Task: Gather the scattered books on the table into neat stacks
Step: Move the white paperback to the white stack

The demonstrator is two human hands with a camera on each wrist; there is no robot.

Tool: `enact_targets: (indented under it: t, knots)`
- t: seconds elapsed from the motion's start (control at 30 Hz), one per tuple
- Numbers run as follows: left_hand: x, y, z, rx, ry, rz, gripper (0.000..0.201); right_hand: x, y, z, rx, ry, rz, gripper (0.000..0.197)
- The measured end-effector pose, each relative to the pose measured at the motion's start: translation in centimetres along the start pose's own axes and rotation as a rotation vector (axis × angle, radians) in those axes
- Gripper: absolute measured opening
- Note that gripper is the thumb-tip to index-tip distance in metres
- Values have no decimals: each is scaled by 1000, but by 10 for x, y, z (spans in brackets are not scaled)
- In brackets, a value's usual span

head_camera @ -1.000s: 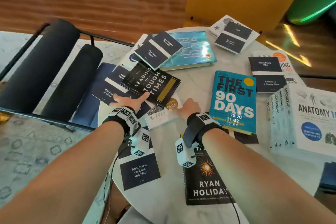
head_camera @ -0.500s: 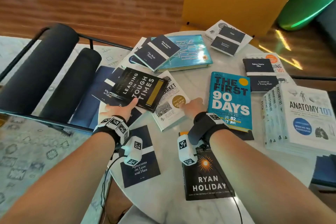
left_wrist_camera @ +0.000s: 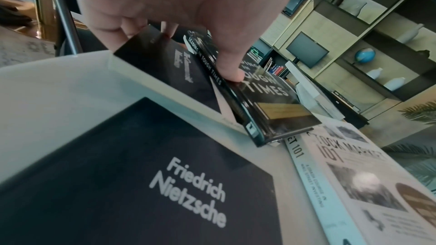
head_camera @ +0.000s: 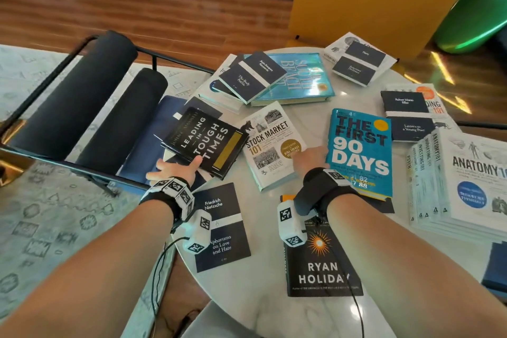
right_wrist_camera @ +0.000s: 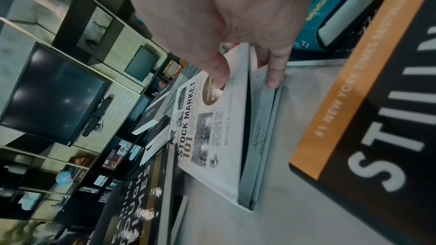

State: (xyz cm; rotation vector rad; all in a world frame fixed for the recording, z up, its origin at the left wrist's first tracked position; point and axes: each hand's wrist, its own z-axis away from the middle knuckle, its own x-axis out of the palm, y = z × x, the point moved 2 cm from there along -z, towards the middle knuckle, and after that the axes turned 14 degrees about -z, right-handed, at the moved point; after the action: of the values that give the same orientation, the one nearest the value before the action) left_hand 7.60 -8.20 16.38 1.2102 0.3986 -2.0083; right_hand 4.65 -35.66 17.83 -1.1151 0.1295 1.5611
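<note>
My left hand grips the black book "Leading in Tough Times" at its near edge. Its thumb lies on the cover and the fingers go underneath; the book's left side is tilted up over dark booklets. My right hand pinches the white "Stock Market 101" at its right edge, with the thumb on the cover and the fingers along its side. The two books lie side by side on the white round table.
Around them lie "The First 90 Days", a Ryan Holiday book, a Nietzsche booklet, a teal book and more dark booklets. A neat "Anatomy 101" stack sits right. A black chair stands left and a yellow one behind.
The white book, earlier mostly covered by the black one, has slid out to the right with my right hand. My left hand has drawn the black book left.
</note>
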Motion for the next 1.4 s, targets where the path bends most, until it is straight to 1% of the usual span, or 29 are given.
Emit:
enact_targets:
  t: [0.1, 0.2, 0.27, 0.3, 0.37, 0.4, 0.43, 0.47, 0.5, 0.53, 0.6, 0.63, 0.67, 0.7, 0.73, 0.8, 0.83, 0.87, 0.97, 1.03, 1.1, 1.17, 1.27, 1.33, 1.4]
  knots:
    - [1, 0, -1, 18, 29, -18, 108, -4, -4, 1, -10, 16, 17, 62]
    - [-1, 1, -2, 34, 62, -70, 100, -6, -4, -2, 8, 34, -51, 61]
    - [-1, 2, -4, 45, 74, -97, 96, -8, 1, -2, -36, 79, -126, 62]
    - [-1, 2, -4, 55, 73, -104, 94, -9, 3, -2, -102, 119, -138, 58]
    - [-2, 4, -4, 83, 66, -101, 91, -9, 6, 7, -277, 230, -68, 49]
    - [-2, 4, -3, 96, 68, -90, 90, -8, 5, 12, -372, 265, -13, 49]
    - [-2, 4, -2, 114, 80, -84, 89, -5, 2, 18, -450, 260, 44, 52]
    - [-2, 5, -1, 136, 108, -80, 88, 0, -1, 22, -508, 216, 109, 61]
    - [-2, 7, 0, 170, 154, -84, 87, 7, -4, 25, -531, 146, 185, 75]
    - [-2, 10, 4, 223, 205, -101, 85, 13, -5, 26, -503, 63, 259, 92]
    - [-3, 20, 19, 367, 307, -166, 72, 25, -3, 22, -379, -71, 385, 122]
    - [-2, 27, 27, 453, 342, -200, 61, 29, 0, 20, -341, -99, 427, 132]
    - [0, 34, 36, 548, 339, -224, 49, 32, 2, 19, -329, -104, 455, 137]
    - [3, 41, 44, 641, 288, -232, 37, 35, 4, 19, -334, -92, 467, 139]
    - [9, 48, 50, 720, 190, -226, 30, 35, 6, 20, -345, -75, 466, 137]
    - [22, 58, 62, 812, -53, -236, 32, 34, 10, 20, -355, -61, 429, 129]
    - [27, 61, 67, 811, -149, -234, 35, 33, 12, 20, -355, -66, 397, 125]
    - [30, 65, 69, 797, -215, -211, 37, 31, 14, 21, -354, -75, 362, 122]
    - [39, 77, 72, 770, -354, -106, 40, 24, 15, 23, -362, -94, 277, 118]
    - [44, 84, 72, 749, -400, -12, 43, 20, 14, 22, -355, -113, 208, 120]
    - [46, 90, 74, 698, -430, 121, 37, 17, 16, 19, -349, -127, 139, 119]
    - [45, 97, 80, 696, -418, 173, 28, 15, 19, 15, -352, -163, 82, 119]
    - [37, 103, 89, 701, -373, 196, 30, 7, 22, 12, -344, -245, -68, 116]
    - [30, 103, 95, 736, -364, 201, 31, -1, 24, 12, -317, -232, -212, 109]
    - [23, 102, 103, 766, -367, 193, 31, -14, 27, 11, -304, -170, -301, 93]
